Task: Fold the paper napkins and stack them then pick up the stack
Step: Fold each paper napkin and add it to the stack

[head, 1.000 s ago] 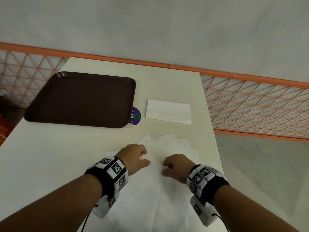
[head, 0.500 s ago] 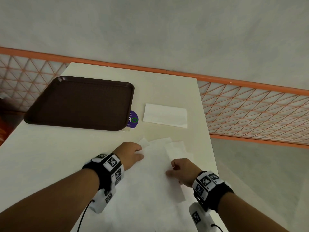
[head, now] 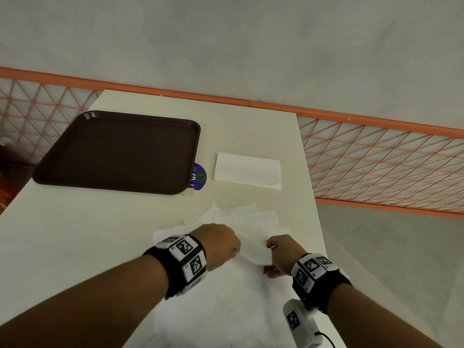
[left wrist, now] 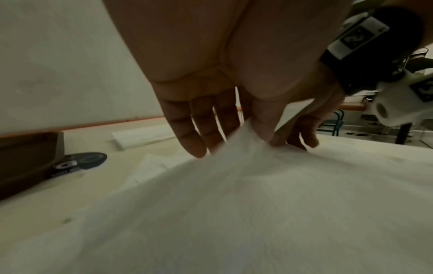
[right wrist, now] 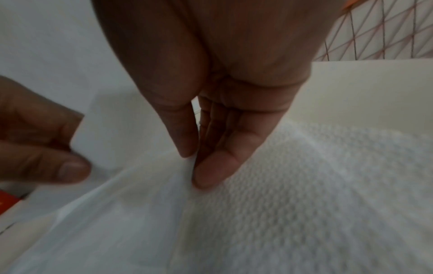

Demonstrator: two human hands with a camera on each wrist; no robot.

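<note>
A: Item one, table [head: 125, 222]. Cream top, set against an orange mesh railing [head: 376, 159].

B: Contents, far half?

A: Brown tray [head: 120, 151], far left, nothing on it. Purple round sticker [head: 199, 177], partly under the tray's near right corner. Folded napkin [head: 247, 170], white, flat, just right of the sticker, well apart from both hands.

B: Near half?

A: Loose unfolded napkins [head: 241, 217], white, several overlapping sheets spread toward the near edge. Top napkin [head: 253, 249] raised off the pile between the two hands.

B: Left hand?

A: Left hand [head: 221, 243], over the left part of the pile. The left wrist view shows the thumb and fingers [left wrist: 192, 133] closed lightly on a raised ridge of the top napkin [left wrist: 239, 148], fingers pointing down, only slightly bent.

B: Right hand?

A: Right hand [head: 283, 252], just right of the left, the lifted sheet between them. The right wrist view shows the thumb and fingertips [right wrist: 211, 166] pinching a fold of the top napkin [right wrist: 182, 178]; textured napkin surface lies beneath on the right.

B: Worn items?

A: Black wristbands with white coded marker tiles on both wrists; a white camera unit [head: 301, 322] hangs below the right wrist.

B: Stack?

A: One folded napkin only; the rest lie unfolded.
</note>
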